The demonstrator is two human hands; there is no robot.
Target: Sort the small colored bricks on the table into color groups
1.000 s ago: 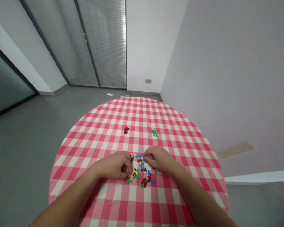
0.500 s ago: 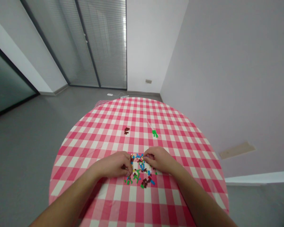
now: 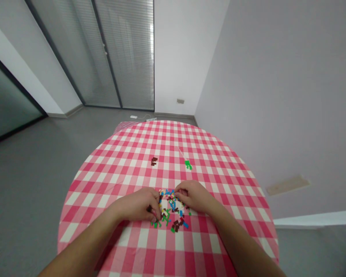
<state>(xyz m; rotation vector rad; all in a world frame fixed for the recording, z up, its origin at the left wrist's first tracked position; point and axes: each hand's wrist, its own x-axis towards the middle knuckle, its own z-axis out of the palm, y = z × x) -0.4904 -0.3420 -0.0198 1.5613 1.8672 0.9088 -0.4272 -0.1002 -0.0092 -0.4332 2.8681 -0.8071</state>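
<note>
A heap of tiny coloured building bricks [image 3: 171,209], blue, green, dark brown, yellow and white, lies on the round table with a red-and-white checked cloth [image 3: 127,154]. My left hand [image 3: 140,206] rests on the heap's left side with its fingers curled, pinching among the bricks; what it holds is too small to name. My right hand [image 3: 192,196] sits on the heap's right side, fingers bent and fingertips pressed together at the upper bricks. Both forearms reach in from the bottom of the view.
Farther out on the cloth lie a small dark brown brick cluster [image 3: 153,161] and a small green brick cluster [image 3: 188,165]. Grey floor surrounds the table, with glass doors with blinds [image 3: 118,54] behind and a white wall to the right.
The view has tilted slightly, so the table sits a little lower. Both hands stay at the heap; the left fingers have shifted slightly among the bricks.
</note>
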